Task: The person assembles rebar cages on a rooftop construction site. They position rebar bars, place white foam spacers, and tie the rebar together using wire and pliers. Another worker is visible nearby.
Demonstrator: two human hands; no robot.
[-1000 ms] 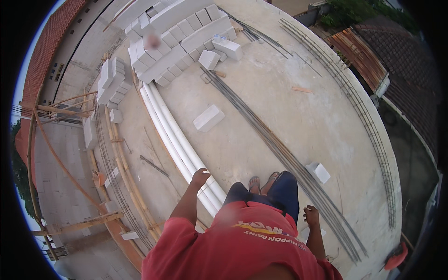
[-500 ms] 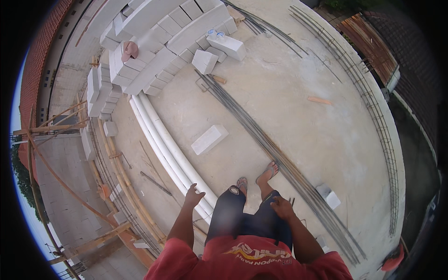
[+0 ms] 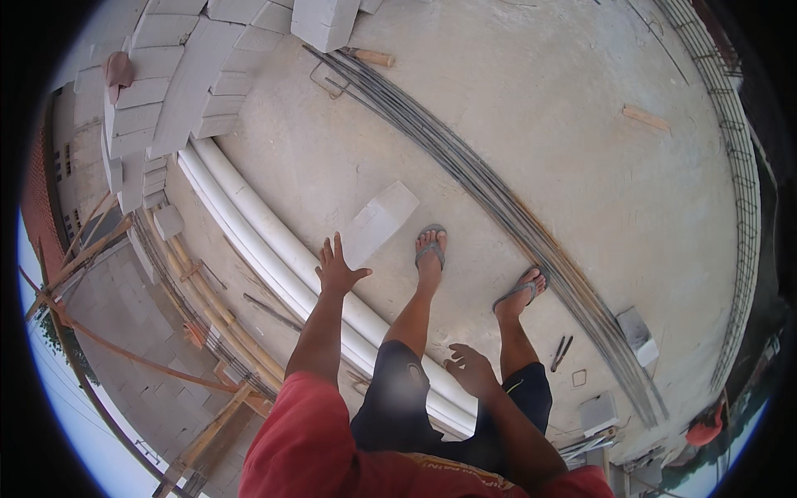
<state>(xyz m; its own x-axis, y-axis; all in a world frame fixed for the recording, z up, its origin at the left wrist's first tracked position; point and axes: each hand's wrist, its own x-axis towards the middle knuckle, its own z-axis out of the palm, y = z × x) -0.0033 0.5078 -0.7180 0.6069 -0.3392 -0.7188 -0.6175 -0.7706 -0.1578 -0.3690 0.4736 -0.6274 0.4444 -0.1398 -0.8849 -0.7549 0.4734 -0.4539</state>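
Observation:
My left hand (image 3: 339, 270) reaches forward with its fingers spread and holds nothing. Just past its fingertips a loose white block (image 3: 386, 216) lies flat on the concrete floor, apart from the hand as far as I can tell. My right hand (image 3: 473, 371) hangs between my knees, empty, with loosely bent fingers held apart. Two long white pipes (image 3: 249, 199) pass below my left arm and run on behind my legs. My sandalled left foot (image 3: 432, 245) stands close to the block. The other foot (image 3: 525, 290) rests against a bundle of steel bars (image 3: 465, 158).
Stacked white blocks (image 3: 178, 100) rise at the far left, with a pinkish cap (image 3: 118, 70) on them. Bamboo poles (image 3: 217, 311) lie left of the pipes. A steel reinforcement cage (image 3: 741, 149) follows the right floor edge. Pliers-like tool handles (image 3: 561, 353) lie near my right leg.
I have stepped forward, closer to the loose block. My left hand has stretched out toward it with fingers spreading, and my right hand has come off my thigh.

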